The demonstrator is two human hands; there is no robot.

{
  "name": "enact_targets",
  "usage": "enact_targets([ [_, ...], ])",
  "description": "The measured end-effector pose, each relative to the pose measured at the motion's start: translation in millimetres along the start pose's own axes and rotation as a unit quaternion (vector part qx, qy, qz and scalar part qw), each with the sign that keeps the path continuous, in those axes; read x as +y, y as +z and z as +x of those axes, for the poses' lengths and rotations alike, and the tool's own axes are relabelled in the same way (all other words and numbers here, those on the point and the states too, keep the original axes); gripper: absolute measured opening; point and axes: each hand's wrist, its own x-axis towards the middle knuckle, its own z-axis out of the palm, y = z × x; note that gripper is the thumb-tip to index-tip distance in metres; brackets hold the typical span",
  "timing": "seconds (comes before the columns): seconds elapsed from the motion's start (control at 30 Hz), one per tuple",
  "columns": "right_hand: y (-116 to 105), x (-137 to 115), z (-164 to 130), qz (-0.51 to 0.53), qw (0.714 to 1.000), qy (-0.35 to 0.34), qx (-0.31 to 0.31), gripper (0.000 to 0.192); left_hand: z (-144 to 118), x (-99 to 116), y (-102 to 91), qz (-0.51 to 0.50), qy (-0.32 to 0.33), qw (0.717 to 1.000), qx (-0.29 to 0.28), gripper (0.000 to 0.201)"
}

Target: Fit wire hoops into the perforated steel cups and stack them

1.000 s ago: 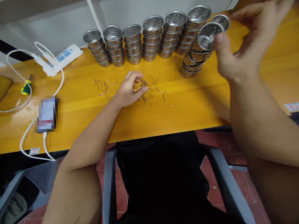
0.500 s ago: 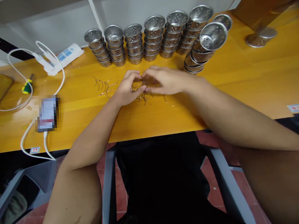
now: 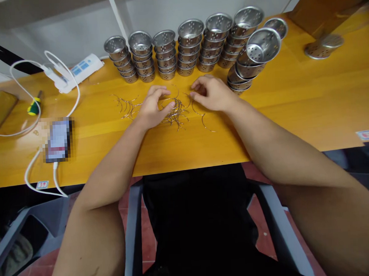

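Note:
A tangled pile of thin, curved metal wires [image 3: 177, 111] lies on the table between my hands. My left hand [image 3: 153, 107] is open at the left edge of the pile, thumb and fingers apart, with nothing seen in it. Just right of the pile, my right hand [image 3: 211, 93] has its thumb and fingertips drawn together at the end of a thin curved wire [image 3: 187, 94]. More loose wires [image 3: 127, 107] are spread left of my left hand. A single bent wire [image 3: 204, 122] rests below my right hand.
Stacks of perforated metal cups [image 3: 166, 56] line the back; a leaning stack [image 3: 254, 62] stands near my right hand. Another cup [image 3: 323, 47] lies upside down at far right. Leftward are a power strip [image 3: 82, 71], white cables, a phone [image 3: 58, 140] and a screwdriver [image 3: 34, 105].
My hands, earlier nearly touching over the pile, have drawn apart. The right hand moved right, leaving more of the wires uncovered; the left hand stayed almost in place.

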Motion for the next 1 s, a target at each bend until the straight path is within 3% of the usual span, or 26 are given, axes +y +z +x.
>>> enact_targets([
  [0.2, 5.7, 23.2, 3.3, -0.074, 0.994, 0.071, 0.042, 0.058, -1.4, 2.9, -3.3, 0.004, -0.005, 1.000, -0.013, 0.040],
  [0.37, 3.4, 37.2, 5.1, -0.078, 0.990, 0.118, 0.024, 0.079, -2.3, 2.4, -2.1, -0.008, -0.001, 1.000, -0.014, 0.041],
  [0.57, -13.6, 50.6, 5.8, -0.072, 0.990, 0.122, 0.023, 0.083, -3.3, 5.4, -3.6, -0.001, 0.000, 1.000, -0.022, 0.039],
  [0.87, -37.7, 39.0, -4.4, -0.075, 0.991, 0.104, -0.027, 0.092, -3.1, 3.5, -4.4, 0.008, 0.008, 1.000, -0.028, 0.041],
  [1.0, -49.4, 47.3, -15.1, -0.081, 0.991, 0.102, -0.021, 0.080, -4.0, 4.1, -3.4, 0.005, 0.008, 1.000, -0.029, 0.040],
])
